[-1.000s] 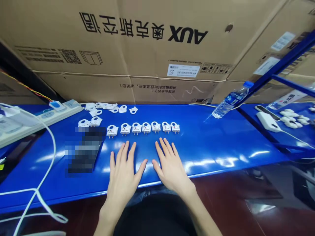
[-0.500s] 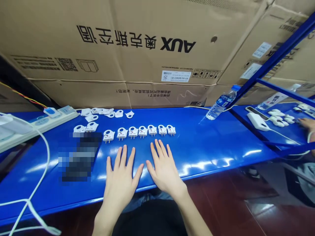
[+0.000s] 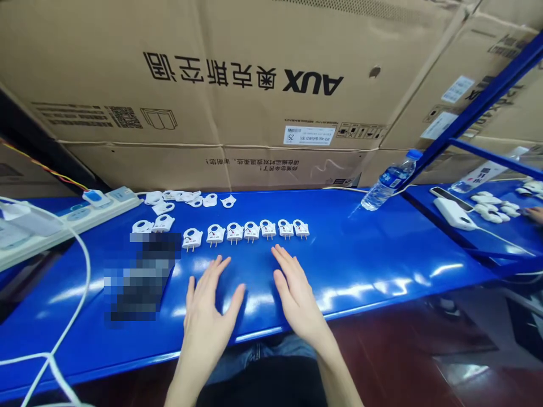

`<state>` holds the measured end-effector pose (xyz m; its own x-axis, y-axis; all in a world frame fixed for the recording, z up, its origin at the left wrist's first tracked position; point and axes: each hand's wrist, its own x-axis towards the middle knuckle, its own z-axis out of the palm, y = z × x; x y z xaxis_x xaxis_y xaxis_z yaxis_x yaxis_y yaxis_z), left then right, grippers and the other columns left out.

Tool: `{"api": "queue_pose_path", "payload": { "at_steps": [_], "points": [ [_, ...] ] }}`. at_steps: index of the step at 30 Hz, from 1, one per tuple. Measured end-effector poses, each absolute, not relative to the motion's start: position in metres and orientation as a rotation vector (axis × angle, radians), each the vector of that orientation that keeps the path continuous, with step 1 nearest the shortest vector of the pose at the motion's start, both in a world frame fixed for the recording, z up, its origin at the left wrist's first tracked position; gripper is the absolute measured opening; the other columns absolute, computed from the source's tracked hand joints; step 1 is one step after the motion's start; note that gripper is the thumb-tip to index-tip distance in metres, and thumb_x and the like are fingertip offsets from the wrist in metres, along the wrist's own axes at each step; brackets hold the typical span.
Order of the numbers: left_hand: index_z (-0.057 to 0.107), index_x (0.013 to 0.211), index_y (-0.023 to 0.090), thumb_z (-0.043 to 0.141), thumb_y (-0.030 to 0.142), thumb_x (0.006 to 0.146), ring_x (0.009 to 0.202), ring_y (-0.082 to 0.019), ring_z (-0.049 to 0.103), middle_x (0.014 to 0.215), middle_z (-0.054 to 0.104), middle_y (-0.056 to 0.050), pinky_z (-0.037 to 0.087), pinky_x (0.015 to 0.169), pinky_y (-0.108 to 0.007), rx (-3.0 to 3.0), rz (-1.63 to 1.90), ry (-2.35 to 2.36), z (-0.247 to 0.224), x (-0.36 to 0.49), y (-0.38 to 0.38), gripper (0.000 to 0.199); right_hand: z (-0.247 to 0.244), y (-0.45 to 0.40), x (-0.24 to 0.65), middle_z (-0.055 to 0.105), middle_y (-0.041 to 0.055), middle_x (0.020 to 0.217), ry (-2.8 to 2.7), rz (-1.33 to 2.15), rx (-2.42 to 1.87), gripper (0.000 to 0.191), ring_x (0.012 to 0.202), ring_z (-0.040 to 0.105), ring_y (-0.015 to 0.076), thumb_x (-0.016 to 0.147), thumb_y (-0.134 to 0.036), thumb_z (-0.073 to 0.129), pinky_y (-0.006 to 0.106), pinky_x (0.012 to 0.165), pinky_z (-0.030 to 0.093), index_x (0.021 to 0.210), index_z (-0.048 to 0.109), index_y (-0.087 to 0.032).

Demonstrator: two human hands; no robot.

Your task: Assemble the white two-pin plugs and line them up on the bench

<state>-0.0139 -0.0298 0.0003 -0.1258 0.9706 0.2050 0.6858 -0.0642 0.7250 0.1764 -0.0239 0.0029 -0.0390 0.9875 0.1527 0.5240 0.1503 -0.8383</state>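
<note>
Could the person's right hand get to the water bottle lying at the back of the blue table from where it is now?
Probably yes, with a stretch. The right hand is open and holds nothing, and the blue table lies bare between it and the water bottle, which sits far back to the right against the cardboard boxes.

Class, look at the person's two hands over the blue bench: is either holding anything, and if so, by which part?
Nothing is held. The left hand and right hand are open and empty, just short of the row of white plugs.
</note>
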Motion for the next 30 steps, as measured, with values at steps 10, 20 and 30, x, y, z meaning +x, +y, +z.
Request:
{"api": "queue_pose_path", "payload": {
  "at_steps": [10,20,30],
  "points": [
    [0.024,0.165,0.036,0.018,0.061,0.101,0.152,-0.030,0.042,0.166,0.043,-0.004,0.052,0.114,-0.058,0.797,1.427,1.131,0.015,0.007,-0.030,0.069,0.005,-0.019,0.172,0.050,0.0109,0.160,-0.976,1.235,-1.061,0.074,0.147,0.049,0.0254,0.105,-0.046,-0.013,0.059,0.111,0.053,0.169,0.022,-0.028],
    [0.029,0.164,0.036,0.019,0.064,0.100,0.151,-0.032,0.044,0.161,0.050,-0.006,0.047,0.116,-0.064,0.657,1.525,0.987,0.010,0.007,-0.030,0.071,0.007,-0.017,0.173,0.053,0.0130,0.157,-1.161,1.180,-1.093,0.079,0.145,0.052,0.0253,0.103,-0.051,-0.018,0.056,0.105,0.057,0.169,0.020,-0.029],
    [0.044,0.155,0.042,0.059,0.048,0.097,0.151,-0.034,0.045,0.165,0.045,-0.003,0.039,0.123,-0.061,1.790,1.060,1.630,0.008,-0.020,-0.035,0.061,0.001,-0.018,0.176,0.040,0.0072,0.167,-1.657,0.890,-1.357,0.057,0.154,0.040,0.0281,0.107,-0.051,0.046,0.053,0.122,0.043,0.161,0.041,-0.032]
  ]
}}
